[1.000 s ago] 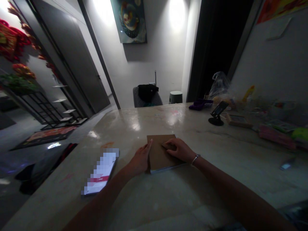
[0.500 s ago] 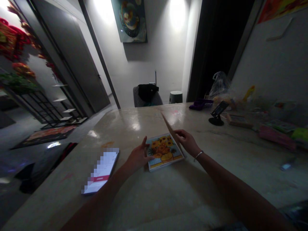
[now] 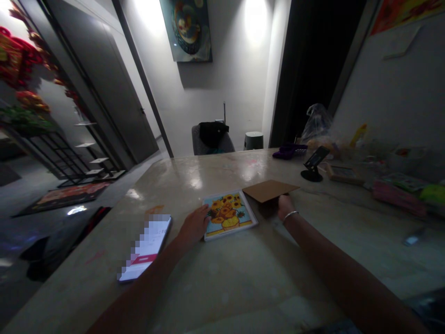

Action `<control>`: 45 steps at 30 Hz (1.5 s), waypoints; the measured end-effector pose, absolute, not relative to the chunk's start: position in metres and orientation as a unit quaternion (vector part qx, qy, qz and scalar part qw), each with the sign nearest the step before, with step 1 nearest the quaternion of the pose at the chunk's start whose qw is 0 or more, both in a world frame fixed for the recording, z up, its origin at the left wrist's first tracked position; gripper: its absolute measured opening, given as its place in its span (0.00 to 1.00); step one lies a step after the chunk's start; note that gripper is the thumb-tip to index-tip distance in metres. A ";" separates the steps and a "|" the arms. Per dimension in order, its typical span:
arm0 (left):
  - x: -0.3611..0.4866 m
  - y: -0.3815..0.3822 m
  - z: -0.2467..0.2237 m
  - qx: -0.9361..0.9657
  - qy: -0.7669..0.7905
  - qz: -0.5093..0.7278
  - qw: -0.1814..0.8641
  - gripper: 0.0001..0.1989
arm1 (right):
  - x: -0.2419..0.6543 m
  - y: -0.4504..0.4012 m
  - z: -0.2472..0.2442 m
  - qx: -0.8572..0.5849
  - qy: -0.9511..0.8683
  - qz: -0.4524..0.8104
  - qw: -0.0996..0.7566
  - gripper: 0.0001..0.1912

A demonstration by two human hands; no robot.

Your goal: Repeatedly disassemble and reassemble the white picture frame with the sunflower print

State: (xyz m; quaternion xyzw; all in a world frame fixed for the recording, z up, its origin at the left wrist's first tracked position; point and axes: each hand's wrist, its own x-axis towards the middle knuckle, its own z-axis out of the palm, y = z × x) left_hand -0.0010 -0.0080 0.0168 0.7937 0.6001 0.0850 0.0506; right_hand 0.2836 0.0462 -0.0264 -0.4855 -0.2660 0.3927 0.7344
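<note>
A sunflower picture with a white border (image 3: 231, 215) lies flat on the pale stone table (image 3: 222, 287). My left hand (image 3: 196, 225) rests at its left edge, with the fingertips on the border and the thumb hard to make out. To the right of the picture, my right hand (image 3: 285, 207) grips a thin brown board (image 3: 270, 190) by its near edge. The board is held low over the table, its left corner close to the picture's top right corner. The fingers under the board are hidden.
A phone with a lit screen (image 3: 149, 250) lies left of my left forearm. A black phone stand (image 3: 313, 169), a wooden frame (image 3: 344, 173), a purple basket (image 3: 290, 150) and a pink item (image 3: 398, 197) are at the right. Behind the table stands a chair (image 3: 212, 139).
The brown board has swung from nearly upright at the picture's right side to nearly flat, further right, with my right hand. The picture and my left hand have shifted slightly left.
</note>
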 end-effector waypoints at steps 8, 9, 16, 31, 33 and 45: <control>-0.003 -0.006 0.014 0.795 0.599 0.084 0.045 0.23 | 0.268 0.030 -0.010 -0.566 -0.136 0.393 0.712 0.03; -0.003 -0.007 0.015 0.794 0.601 0.083 0.046 0.23 | 0.266 0.028 -0.009 -0.570 -0.136 0.396 0.707 0.03; 0.000 -0.008 0.019 0.795 0.602 0.068 0.038 0.23 | 0.261 0.016 0.006 -0.571 -0.185 0.327 0.730 0.06; -0.001 -0.005 0.014 0.806 0.585 0.078 0.045 0.22 | 0.234 -0.010 0.004 -0.567 -0.785 0.067 0.239 0.14; -0.001 -0.004 0.013 0.810 0.579 0.076 0.041 0.22 | 0.232 -0.013 0.004 -0.554 -0.803 0.054 0.214 0.15; -0.001 -0.004 0.006 0.811 0.581 0.054 0.046 0.25 | 0.225 -0.022 0.007 -0.528 -0.832 0.041 0.168 0.19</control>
